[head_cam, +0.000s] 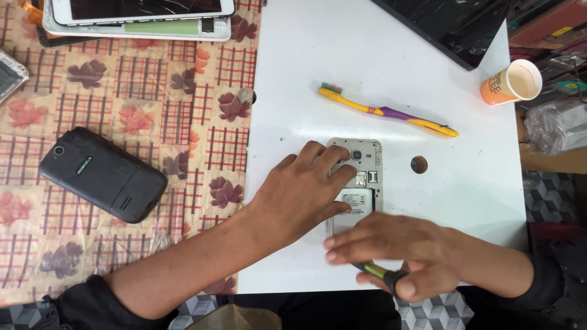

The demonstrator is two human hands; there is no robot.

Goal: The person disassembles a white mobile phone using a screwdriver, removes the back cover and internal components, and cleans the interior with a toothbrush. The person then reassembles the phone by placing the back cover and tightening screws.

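The left hand [302,189] lies flat on an opened phone [356,183], its back cover off and a white battery [354,205] showing, pressing it to the white desk [379,79]. The right hand [397,253] hovers over the phone's lower end, its grip closed on a tool [378,272] with a green and black handle. Beyond lie a yellow and purple toothbrush [385,111] and an orange paper cup [512,82] near the desk's corner. On the leaf-patterned cloth [153,98] to the left rests a black phone [103,173], with cracked devices [137,18] stacked at the top.
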